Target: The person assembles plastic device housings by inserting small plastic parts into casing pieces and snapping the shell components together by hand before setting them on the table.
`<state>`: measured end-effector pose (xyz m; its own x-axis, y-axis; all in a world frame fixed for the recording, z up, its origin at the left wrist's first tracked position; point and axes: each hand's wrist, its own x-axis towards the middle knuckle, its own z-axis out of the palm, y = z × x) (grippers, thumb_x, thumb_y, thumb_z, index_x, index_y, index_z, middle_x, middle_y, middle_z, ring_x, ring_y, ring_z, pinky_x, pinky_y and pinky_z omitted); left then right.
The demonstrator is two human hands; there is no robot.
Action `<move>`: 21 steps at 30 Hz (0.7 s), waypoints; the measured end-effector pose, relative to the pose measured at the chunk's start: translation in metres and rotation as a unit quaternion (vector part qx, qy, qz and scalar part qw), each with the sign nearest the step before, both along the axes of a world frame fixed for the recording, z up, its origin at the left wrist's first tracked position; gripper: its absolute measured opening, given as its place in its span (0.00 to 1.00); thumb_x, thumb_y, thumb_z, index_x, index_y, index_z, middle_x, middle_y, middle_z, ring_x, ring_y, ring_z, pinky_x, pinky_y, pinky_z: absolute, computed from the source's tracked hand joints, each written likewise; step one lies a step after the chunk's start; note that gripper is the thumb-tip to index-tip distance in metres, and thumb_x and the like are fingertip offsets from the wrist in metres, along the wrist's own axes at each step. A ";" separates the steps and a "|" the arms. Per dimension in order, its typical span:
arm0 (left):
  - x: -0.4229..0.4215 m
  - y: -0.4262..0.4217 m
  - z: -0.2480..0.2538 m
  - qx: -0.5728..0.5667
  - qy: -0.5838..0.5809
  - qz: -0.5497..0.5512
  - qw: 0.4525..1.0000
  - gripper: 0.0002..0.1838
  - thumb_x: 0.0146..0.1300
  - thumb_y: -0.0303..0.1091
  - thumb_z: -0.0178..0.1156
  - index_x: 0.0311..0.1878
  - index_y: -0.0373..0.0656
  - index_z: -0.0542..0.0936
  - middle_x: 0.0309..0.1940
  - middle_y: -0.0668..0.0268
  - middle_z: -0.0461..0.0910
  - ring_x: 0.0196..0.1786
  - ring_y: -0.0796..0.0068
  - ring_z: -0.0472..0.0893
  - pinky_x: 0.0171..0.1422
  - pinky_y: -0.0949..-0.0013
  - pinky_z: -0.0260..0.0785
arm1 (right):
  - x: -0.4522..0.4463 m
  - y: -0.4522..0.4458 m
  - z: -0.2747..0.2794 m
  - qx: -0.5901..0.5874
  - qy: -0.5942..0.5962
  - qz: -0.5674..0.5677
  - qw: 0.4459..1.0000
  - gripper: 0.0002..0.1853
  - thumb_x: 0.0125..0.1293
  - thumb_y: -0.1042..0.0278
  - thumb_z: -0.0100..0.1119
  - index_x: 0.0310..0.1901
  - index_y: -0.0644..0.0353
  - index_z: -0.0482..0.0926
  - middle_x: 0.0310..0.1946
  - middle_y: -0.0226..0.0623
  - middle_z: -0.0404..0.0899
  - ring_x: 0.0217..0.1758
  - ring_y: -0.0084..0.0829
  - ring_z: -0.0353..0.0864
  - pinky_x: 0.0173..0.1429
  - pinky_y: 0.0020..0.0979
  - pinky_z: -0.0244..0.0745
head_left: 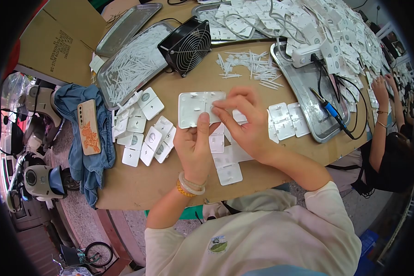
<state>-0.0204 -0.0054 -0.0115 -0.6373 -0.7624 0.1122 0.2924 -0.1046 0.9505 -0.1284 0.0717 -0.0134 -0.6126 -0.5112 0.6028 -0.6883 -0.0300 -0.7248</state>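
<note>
My left hand [196, 147] holds a white plastic panel [193, 108] up over the table, thumb on its face and fingers behind it. At the panel's right edge, my right hand [246, 122] has its thumb and index finger pressed together. Whatever is between those fingertips is too small to make out. More white panels [228, 172] lie under and beside my hands. Left of them rests a loose pile of white pieces with round and lightning marks [152, 138].
Behind my hands stand a black fan [186, 46], a tray of white sticks [135, 64] and scattered sticks [250, 62]. A soldering iron [331, 110] lies on the right tray [308, 106]. A phone [88, 126] rests on denim at left. Another person's arms [379, 119] show at right.
</note>
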 end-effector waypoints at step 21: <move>-0.002 0.004 0.006 0.102 0.003 0.034 0.994 0.13 0.61 0.21 0.65 0.47 0.36 0.75 0.42 0.64 0.82 0.42 0.80 0.81 0.45 0.74 0.75 | 0.016 0.001 0.004 -0.076 -0.199 0.093 0.973 0.20 0.57 0.75 0.65 0.52 0.63 0.75 0.35 0.36 0.81 0.32 0.25 0.82 0.33 0.25 0.77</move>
<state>-0.0220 -0.0013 -0.0052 -0.5836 -0.8108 -0.0448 0.3114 -0.2744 0.9098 -0.1128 0.0726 -0.0092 -0.7178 -0.5598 0.4139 -0.3262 -0.2549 -0.9103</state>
